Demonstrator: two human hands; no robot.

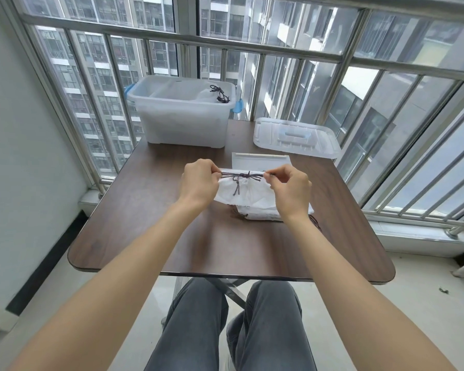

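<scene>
Both hands — left hand (198,180), right hand (289,187) — pinch dark cord (248,174) taut over white pouch (245,194).

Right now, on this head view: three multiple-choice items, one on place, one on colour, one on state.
1. Where is the lid of the bin? A on the bin; B on the table, right of the bin; C on the floor.
2. What colour is the cord round the white bag? A dark; B red; C yellow.
3. Who holds the cord? A the left hand and the right hand, one at each end; B the left hand alone; C neither hand.
Answers: 1 B, the lid lies on the tabletop beside the open bin. 2 A, the cord reads dark against white cloth. 3 A, both hands pinch it taut.
</scene>
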